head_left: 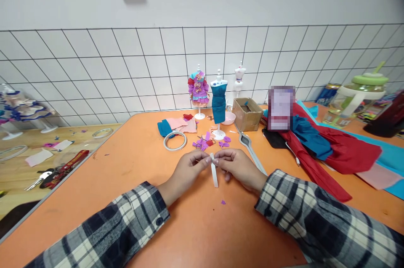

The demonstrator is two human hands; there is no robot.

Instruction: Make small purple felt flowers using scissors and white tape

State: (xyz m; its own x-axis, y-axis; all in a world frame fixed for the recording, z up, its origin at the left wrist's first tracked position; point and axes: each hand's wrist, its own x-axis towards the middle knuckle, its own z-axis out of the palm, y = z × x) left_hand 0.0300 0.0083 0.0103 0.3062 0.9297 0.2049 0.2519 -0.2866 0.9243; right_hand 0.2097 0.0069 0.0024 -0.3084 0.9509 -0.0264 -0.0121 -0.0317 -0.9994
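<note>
Between my two hands hangs a narrow white strip (214, 176), pinched near its top end. My left hand (192, 167) grips it from the left with thumb and forefinger. From the right, my right hand (238, 168) pinches the same end, and the fingertips of both hands almost meet. The strip's lower end dangles over the orange table (151, 226). Just beyond my hands lie purple crepe paper scraps (204, 142). Behind them stands a small white dress form wrapped in teal paper (219, 102). A roll of tape (175, 141) lies to the left of the scraps.
A doll form in a purple ruffled dress (198, 89) and a bare white form (240, 78) stand farther back. Right of them are a cardboard box (248, 115), a phone (280, 109), red paper (350, 146) and a green-lidded bottle (356, 99). Grey scissors (252, 152) lie near my right hand.
</note>
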